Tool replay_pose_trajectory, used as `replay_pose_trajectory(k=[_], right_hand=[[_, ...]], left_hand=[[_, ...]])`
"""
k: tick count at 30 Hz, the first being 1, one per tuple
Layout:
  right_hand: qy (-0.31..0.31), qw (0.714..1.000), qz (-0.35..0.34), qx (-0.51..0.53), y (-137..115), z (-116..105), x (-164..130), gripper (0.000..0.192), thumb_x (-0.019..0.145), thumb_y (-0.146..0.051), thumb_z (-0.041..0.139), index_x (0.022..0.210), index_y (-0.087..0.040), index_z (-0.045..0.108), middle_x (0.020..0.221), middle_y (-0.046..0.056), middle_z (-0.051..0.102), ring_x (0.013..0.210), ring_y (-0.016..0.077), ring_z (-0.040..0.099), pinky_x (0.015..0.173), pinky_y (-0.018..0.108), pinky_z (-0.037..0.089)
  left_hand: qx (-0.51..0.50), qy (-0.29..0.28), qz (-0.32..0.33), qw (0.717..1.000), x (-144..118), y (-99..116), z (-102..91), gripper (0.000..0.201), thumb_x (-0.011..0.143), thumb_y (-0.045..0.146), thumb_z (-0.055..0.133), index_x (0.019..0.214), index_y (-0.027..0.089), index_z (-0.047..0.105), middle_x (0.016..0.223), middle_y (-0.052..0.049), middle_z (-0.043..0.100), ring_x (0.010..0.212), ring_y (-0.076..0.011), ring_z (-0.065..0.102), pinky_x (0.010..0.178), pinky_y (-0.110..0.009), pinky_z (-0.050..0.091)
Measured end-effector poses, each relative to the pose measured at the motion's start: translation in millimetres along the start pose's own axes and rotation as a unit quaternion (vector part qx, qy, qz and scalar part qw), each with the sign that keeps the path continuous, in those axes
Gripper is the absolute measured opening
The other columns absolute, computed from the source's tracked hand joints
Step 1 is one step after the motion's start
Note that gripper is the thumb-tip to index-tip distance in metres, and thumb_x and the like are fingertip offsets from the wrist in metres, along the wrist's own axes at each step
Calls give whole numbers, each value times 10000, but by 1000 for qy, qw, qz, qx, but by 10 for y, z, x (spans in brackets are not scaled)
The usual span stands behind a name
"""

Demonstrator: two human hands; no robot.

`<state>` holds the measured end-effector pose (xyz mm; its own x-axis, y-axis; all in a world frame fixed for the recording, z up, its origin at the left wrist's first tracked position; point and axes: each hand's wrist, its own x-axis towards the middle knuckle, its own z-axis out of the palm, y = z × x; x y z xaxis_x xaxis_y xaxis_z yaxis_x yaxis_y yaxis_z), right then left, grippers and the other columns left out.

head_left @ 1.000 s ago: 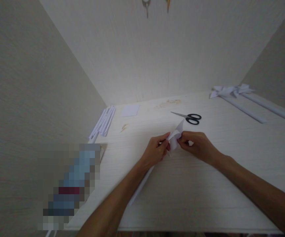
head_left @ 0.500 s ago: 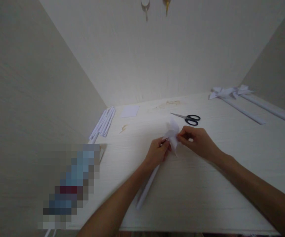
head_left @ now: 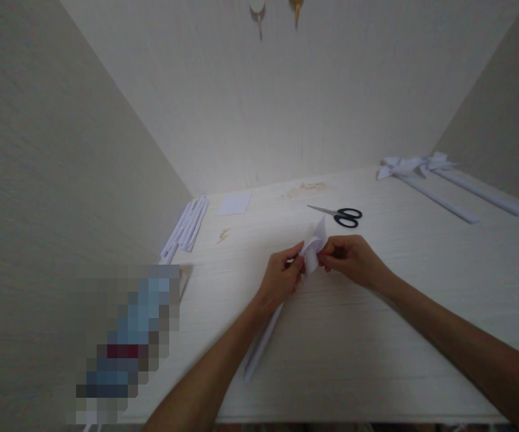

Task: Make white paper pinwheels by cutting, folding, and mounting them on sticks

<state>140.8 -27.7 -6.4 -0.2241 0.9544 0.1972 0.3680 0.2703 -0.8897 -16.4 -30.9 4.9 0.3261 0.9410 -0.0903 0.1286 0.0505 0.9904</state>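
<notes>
A white folded paper piece (head_left: 313, 246) is pinched between both hands above the middle of the pale table (head_left: 376, 336). My left hand (head_left: 281, 277) grips its lower left side, and a long white paper stick (head_left: 261, 347) runs from under that hand toward the table's front edge. My right hand (head_left: 349, 258) holds the paper's right side with closed fingertips. Black-handled scissors (head_left: 340, 214) lie just beyond the hands.
A bundle of white paper sticks (head_left: 186, 225) lies at the left wall, with a small white paper square (head_left: 234, 204) beside it. Two finished paper flowers on long stems (head_left: 425, 180) rest at the far right. A blurred patch (head_left: 124, 342) sits at the left front.
The folded paper has been turned and reshaped between the fingers. Both hands shifted slightly left, and the paper stick under the left hand swung a little.
</notes>
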Motion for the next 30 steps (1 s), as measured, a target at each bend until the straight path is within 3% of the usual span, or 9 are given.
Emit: replay_pose_trajectory(k=[5, 8, 12, 16, 19, 23, 25, 27, 30], right_hand=[[7, 978, -121, -169, -5, 2, -49, 133, 676, -136, 472, 550, -161, 506, 524, -12, 530, 474, 83, 455, 468, 200, 357], [17, 983, -100, -151, -11, -3, -39, 122, 688, -149, 478, 572, -161, 513, 523, -11, 545, 473, 85, 479, 464, 195, 371], [25, 993, -57, -99, -2, -4, -3, 103, 698, -187, 499, 601, -159, 518, 527, 1, 570, 476, 98, 522, 460, 201, 408], [32, 989, -89, -110, -15, -8, -4, 41, 703, -201, 510, 717, -172, 535, 595, 8, 602, 514, 106, 555, 505, 217, 444], [92, 981, -114, -128, -61, -19, -29, 139, 702, -232, 523, 833, -186, 511, 632, 10, 610, 535, 111, 558, 527, 231, 450], [168, 972, -93, -138, -150, 18, -76, 90, 706, -257, 516, 681, -189, 462, 538, -5, 555, 470, 99, 508, 458, 216, 395], [115, 988, -52, -93, -195, 95, -106, 154, 715, -276, 502, 612, -188, 430, 499, -10, 531, 432, 92, 477, 412, 205, 355], [5, 1000, -8, -9, -234, 214, -144, 200, 736, -303, 475, 589, -184, 409, 508, -6, 534, 422, 84, 461, 401, 198, 342], [-120, 989, 58, 62, -274, 414, -209, 259, 726, -353, 483, 560, -182, 381, 486, -24, 496, 416, 73, 421, 387, 188, 302]], left_hand=[[15, -5, 8, 1000, 7, -7, -19, 349, 733, 210, 461, 1059, 109, 535, 462, 66, 418, 305, -4, 296, 294, -130, 220], [19, -10, 13, 1000, 18, -28, -19, 229, 734, 214, 454, 865, 95, 600, 430, 68, 405, 292, -10, 300, 292, -136, 223], [23, -7, 9, 1000, 50, -70, -16, 213, 731, 245, 442, 615, 108, 558, 361, 72, 360, 265, -23, 293, 270, -144, 226], [-50, -2, -3, 999, 96, -107, -34, 167, 687, 258, 479, 633, 116, 549, 424, 53, 440, 300, -31, 338, 295, -156, 282], [-112, 22, -27, 993, 118, -107, -58, 159, 655, 270, 512, 657, 114, 536, 486, 34, 486, 332, -33, 366, 310, -161, 298], [-201, 60, -31, 977, 128, -83, -103, 138, 644, 252, 533, 652, 117, 512, 519, 26, 490, 377, -37, 393, 328, -156, 300], [-252, 62, -24, 966, 134, -80, -132, 108, 651, 225, 534, 652, 122, 503, 516, 34, 473, 386, -32, 390, 331, -144, 289], [-306, 70, -26, 949, 144, -86, -159, 82, 665, 200, 530, 648, 130, 491, 515, 42, 456, 387, -21, 381, 337, -128, 284], [-391, 106, -37, 914, 160, -95, -180, 63, 693, 170, 518, 652, 136, 485, 535, 43, 464, 408, -11, 399, 378, -109, 330]])
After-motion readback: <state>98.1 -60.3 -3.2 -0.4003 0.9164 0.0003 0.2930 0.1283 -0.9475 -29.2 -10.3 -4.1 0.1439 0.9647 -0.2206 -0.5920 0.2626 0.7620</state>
